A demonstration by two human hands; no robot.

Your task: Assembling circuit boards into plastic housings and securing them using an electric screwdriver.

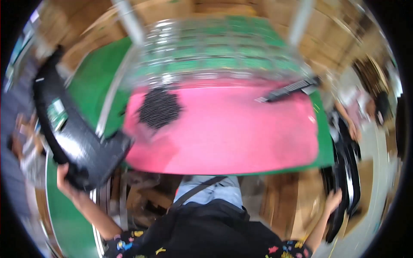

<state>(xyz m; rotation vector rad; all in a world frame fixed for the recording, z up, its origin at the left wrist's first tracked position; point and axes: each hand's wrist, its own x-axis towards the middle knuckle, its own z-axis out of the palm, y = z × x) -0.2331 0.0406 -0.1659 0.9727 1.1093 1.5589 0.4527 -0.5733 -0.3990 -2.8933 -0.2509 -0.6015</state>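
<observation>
Green tabletop (325,160) with a pink mat (232,129), bordered by cardboard boxes (167,12); a glossy black panel (84,139) is raised at left.

Left hand (65,179): grip closed on the lower edge of the curved panel, which is tilted beside the mat's left side and bears a green-and-white label (57,112). Right hand (333,200): set against the long black pieces (352,176) beyond the tabletop's right edge; blur prevents telling whether its grip is closed around one. On the mat, a dark ridged bundle (159,108) lies at upper left and a black elongated tool (292,89) at upper right. Clear plastic trays (219,49) lie behind the mat. At far right, a co-worker's forearm (345,115) is visible.
</observation>
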